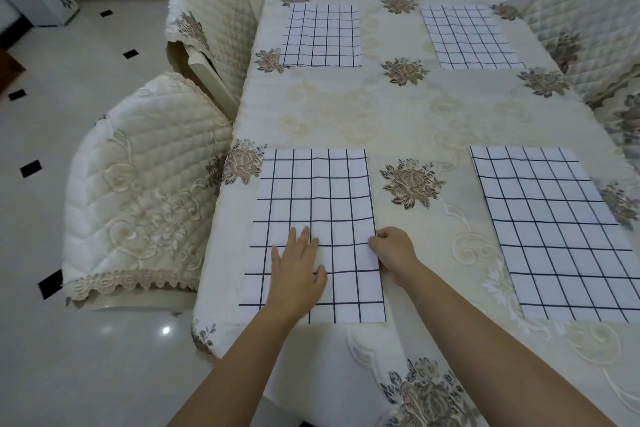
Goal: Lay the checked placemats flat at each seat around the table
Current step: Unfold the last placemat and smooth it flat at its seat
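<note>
Several white placemats with a dark checked grid lie flat on the table (398,114), which is covered by a cream flowered cloth. The near left placemat (313,198) has my left hand (298,269) pressed flat on it, fingers spread. My right hand (393,251) pinches that same mat's right edge, fingers curled. The near right placemat (557,232) lies untouched. Two more sit at the far end: the far left placemat (320,35) and the far right placemat (471,36).
Two chairs with quilted cream covers stand along the table's left side, a near chair (145,191) and a far chair (211,24). More covered chairs (588,28) line the right side. Glossy tiled floor (86,357) lies to the left.
</note>
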### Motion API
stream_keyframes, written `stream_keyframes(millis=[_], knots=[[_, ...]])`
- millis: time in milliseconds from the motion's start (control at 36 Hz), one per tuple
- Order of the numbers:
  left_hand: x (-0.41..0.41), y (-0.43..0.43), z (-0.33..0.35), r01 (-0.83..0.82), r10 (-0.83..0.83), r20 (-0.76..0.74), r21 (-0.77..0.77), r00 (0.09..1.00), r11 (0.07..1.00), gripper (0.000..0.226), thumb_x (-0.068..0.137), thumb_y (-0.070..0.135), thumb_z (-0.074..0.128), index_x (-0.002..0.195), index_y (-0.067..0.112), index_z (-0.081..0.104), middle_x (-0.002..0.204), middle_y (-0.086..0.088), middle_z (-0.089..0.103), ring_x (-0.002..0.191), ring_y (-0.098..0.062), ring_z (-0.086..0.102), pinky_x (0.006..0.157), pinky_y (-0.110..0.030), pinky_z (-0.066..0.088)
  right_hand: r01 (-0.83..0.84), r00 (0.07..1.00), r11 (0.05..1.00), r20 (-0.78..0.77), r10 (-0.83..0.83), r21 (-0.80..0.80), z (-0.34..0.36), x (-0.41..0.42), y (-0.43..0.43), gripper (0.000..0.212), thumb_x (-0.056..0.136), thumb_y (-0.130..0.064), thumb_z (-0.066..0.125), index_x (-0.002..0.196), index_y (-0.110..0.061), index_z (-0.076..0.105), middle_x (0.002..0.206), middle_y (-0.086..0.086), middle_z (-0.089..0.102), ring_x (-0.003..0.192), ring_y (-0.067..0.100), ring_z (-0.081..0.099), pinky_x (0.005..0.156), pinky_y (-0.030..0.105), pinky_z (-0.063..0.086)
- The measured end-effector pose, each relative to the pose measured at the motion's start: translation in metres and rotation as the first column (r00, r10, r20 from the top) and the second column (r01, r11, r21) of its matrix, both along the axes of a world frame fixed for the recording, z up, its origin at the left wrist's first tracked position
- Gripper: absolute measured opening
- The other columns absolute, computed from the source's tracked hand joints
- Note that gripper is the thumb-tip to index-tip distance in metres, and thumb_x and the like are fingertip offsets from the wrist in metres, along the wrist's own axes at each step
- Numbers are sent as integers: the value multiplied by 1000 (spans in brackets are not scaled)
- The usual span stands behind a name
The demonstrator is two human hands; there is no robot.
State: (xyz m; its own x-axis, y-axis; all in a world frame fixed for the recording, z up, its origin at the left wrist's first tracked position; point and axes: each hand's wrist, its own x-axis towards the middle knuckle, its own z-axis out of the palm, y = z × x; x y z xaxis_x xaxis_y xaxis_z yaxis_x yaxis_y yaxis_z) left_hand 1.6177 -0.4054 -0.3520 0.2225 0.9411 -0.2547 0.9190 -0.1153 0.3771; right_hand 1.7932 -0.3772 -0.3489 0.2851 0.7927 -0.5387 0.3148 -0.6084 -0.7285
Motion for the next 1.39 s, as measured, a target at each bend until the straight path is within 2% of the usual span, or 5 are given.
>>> stream_keyframes(millis=[194,333,417,500,1389], knots=[[18,-3,-6,92,-92,-27,-12,995,996,50,99,21,28,148,16,19,158,3,4,146,-17,-7,116,-44,-3,-71,971,997,229,66,16,5,-3,-9,13,90,-18,48,99,-9,52,87,2,53,83,22,51,69,28,38],[18,-5,-18,137,-140,-77,-48,987,989,51,99,17,20,149,15,11,158,2,-3,145,-17,-8,116,-45,-4,-372,654,897,753,69,241,-3,-24,-21,26,63,-5,62,88,0,61,84,16,59,73,35,60,56,36,47],[18,-4,-21,149,-156,-69,-87,985,985,57,94,32,12,150,18,10,158,3,-2,146,-17,-7,116,-48,-2,-590,634,771,728,261,238,-12,-48,-32,44,71,-18,42,104,-2,65,106,17,66,95,33,66,76,36,54],[12,-5,-23,206,-206,-158,-17,966,978,62,84,37,41,142,16,35,150,-1,35,139,-22,32,103,-57,37,-648,652,754,591,474,110,-20,-67,-46,77,77,-34,3,145,-9,26,153,1,24,142,16,21,115,29,11],[-40,6,-44,49,-16,-157,212,987,976,54,90,37,30,140,20,38,148,-4,37,139,-23,29,100,-58,33,-698,445,714,814,374,53,-50,-39,-56,54,95,-39,26,142,-14,36,151,3,33,139,24,22,104,52,33]])
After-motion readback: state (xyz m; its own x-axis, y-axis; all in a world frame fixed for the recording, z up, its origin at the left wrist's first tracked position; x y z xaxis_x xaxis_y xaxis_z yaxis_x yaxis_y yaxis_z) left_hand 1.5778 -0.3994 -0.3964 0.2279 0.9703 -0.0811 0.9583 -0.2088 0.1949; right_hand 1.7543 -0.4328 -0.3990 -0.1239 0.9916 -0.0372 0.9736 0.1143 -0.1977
